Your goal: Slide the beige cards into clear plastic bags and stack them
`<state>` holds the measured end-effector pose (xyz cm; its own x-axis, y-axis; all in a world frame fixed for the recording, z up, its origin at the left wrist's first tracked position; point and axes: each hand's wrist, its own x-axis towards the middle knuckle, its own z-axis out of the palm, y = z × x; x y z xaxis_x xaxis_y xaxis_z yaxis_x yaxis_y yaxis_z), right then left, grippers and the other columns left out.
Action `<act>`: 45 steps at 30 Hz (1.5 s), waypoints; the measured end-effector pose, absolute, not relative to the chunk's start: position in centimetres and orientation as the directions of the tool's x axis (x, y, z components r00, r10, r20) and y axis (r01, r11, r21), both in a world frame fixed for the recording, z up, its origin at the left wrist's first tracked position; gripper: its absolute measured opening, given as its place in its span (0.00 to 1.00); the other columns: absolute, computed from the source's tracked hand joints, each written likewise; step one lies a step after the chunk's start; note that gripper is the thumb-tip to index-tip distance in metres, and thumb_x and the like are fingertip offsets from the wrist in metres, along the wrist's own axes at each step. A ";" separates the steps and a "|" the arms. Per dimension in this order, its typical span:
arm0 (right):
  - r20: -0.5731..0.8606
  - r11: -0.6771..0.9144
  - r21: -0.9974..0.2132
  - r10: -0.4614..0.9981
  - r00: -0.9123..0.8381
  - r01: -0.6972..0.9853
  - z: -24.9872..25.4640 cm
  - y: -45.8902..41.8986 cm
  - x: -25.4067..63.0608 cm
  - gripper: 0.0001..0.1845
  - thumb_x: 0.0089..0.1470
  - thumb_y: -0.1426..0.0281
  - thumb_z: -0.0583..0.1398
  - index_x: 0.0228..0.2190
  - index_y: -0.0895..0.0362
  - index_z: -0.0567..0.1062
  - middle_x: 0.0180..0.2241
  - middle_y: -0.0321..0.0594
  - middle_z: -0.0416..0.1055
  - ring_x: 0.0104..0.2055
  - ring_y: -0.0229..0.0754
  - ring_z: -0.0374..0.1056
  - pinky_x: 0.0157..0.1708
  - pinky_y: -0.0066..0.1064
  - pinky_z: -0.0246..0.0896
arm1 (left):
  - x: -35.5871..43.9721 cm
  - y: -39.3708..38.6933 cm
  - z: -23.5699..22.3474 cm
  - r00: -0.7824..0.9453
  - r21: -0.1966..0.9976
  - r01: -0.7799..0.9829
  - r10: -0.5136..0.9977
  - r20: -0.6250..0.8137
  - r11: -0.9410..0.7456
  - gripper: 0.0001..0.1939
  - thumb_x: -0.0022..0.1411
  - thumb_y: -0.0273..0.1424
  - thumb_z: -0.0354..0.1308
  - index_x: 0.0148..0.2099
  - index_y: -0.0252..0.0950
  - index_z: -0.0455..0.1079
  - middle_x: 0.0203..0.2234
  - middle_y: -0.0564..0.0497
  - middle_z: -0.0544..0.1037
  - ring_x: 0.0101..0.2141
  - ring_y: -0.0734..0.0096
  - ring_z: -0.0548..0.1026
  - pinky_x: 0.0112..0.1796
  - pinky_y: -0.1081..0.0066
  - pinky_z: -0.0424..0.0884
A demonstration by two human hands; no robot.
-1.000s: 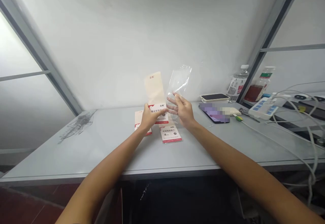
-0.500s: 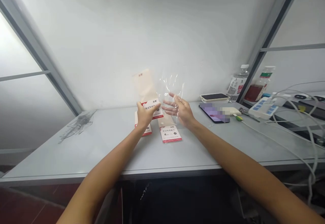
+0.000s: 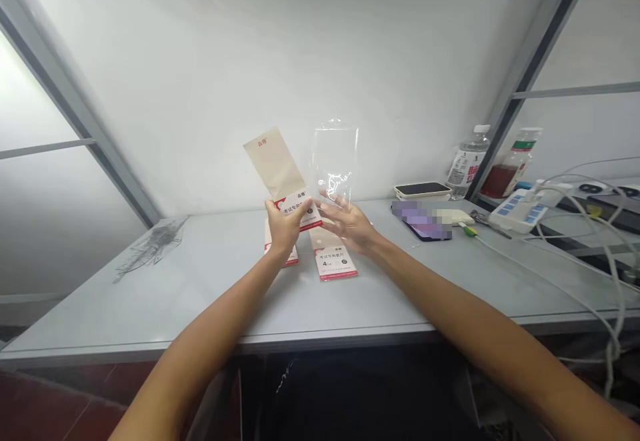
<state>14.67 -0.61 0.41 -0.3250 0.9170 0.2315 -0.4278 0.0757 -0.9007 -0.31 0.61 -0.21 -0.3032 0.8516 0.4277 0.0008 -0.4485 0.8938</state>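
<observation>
My left hand (image 3: 283,225) is closed on the lower end of a long cream card with a red and white label (image 3: 278,169), held up above the grey table (image 3: 200,294) and leaning left. Just to its right, my right hand (image 3: 349,224) holds a clear plastic sleeve (image 3: 334,160) upright by its bottom edge, fingers partly spread. The two hands nearly touch. Under them two more cards of the same kind lie flat, one (image 3: 336,262) to the right and one (image 3: 285,256) partly hidden behind my left hand.
A heap of clear plastic wrappers (image 3: 150,248) lies at the table's left. To the right are a dark phone (image 3: 423,222), a second phone (image 3: 423,191), two bottles (image 3: 467,161), a power strip (image 3: 515,211) and trailing white cables (image 3: 575,281). A white wall stands behind.
The card in my left hand has tilted further left. The plastic sleeve has swung from leaning right to standing upright, and my right hand has dropped a little toward the left hand.
</observation>
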 end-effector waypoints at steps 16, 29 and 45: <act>0.235 0.175 -0.932 0.959 -0.160 -0.318 -0.8 0.1 14.1 0.21 0.38 0.64 0.68 0.37 0.56 0.75 0.35 0.40 0.77 0.40 0.44 0.72 0.46 0.41 0.65 | 0.4 0.0 -0.1 -0.249 0.909 0.028 0.878 0.410 -0.417 0.25 0.44 0.40 0.66 0.40 0.39 0.57 0.38 0.50 0.73 0.39 0.66 0.74 0.38 0.66 0.71; 0.279 0.257 -0.944 0.957 -0.084 -0.209 0.2 -0.7 14.8 0.26 0.35 0.66 0.70 0.39 0.60 0.75 0.28 0.39 0.75 0.34 0.42 0.72 0.43 0.40 0.66 | -0.7 0.5 0.7 -0.331 0.882 0.038 0.827 0.454 -0.470 0.27 0.45 0.40 0.66 0.41 0.39 0.55 0.37 0.51 0.72 0.38 0.69 0.74 0.37 0.67 0.72; 0.295 0.261 -0.929 0.950 -0.099 -0.263 -0.5 0.2 14.7 0.17 0.38 0.62 0.69 0.31 0.59 0.76 0.30 0.40 0.76 0.33 0.41 0.73 0.42 0.38 0.69 | -0.7 -0.2 1.2 -0.324 0.875 0.138 0.814 0.482 -0.463 0.26 0.43 0.41 0.66 0.38 0.39 0.55 0.34 0.52 0.72 0.36 0.69 0.74 0.34 0.70 0.71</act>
<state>14.71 0.18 -0.54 -0.0988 0.9503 0.2953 -0.2633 0.2612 -0.9287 -0.67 -0.17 1.21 -0.3244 0.8140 0.4819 0.1382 -0.4632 0.8754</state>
